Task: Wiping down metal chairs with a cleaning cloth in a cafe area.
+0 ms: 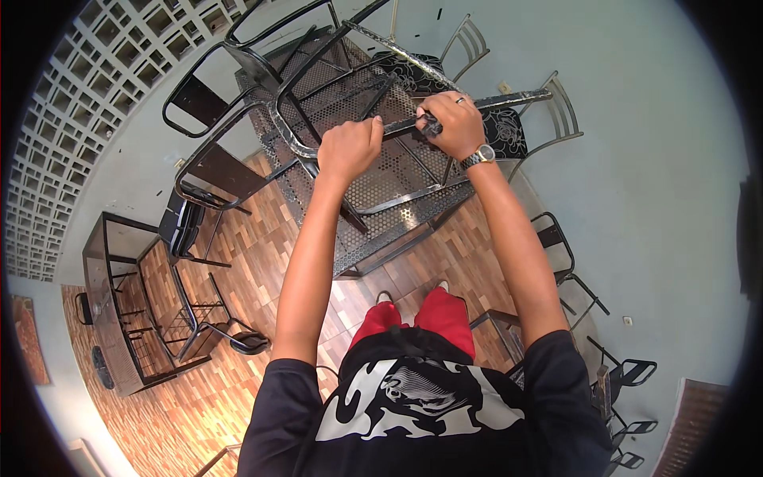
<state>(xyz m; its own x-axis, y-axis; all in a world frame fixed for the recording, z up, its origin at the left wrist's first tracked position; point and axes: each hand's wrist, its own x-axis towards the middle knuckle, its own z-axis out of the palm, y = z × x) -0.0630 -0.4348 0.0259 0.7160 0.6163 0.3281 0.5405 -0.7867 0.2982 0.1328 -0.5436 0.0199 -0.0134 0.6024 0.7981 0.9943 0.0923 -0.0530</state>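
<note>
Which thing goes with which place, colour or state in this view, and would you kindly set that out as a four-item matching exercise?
Column one:
1. Left hand
2. Watch
3. Trousers
4. Table

Column two:
A. Red
B. Beneath the metal frame
C. Gripping the metal frame
D. On the right wrist

Right pairs: 1-C; 2-D; 3-A; 4-B.
</note>
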